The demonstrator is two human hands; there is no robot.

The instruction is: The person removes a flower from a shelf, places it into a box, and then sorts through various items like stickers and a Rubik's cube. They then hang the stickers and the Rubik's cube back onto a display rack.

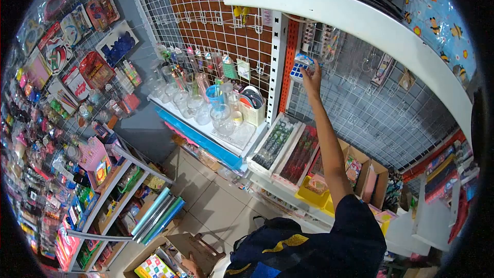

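My right arm reaches up to the wire rack, and my right hand (312, 76) is closed on a small blue-and-white packaged cube (297, 69) with a squared pattern. The cube is beside the orange upright, near the wire grid. Low in the view, my left hand (191, 265) is partly visible at the side of an open cardboard box (177, 242), its fingers bent against it. Inside the box lie packaged goods, among them a colourful checkered pack (154, 267).
A wire grid (360, 103) backs the right shelf, where trays of small goods (296, 154) stand. Clear jars (195, 104) fill the middle shelf. Rolls of shiny wrap (158, 216) jut out from the left shelving. A curved white shelf edge (350, 2) arches overhead.
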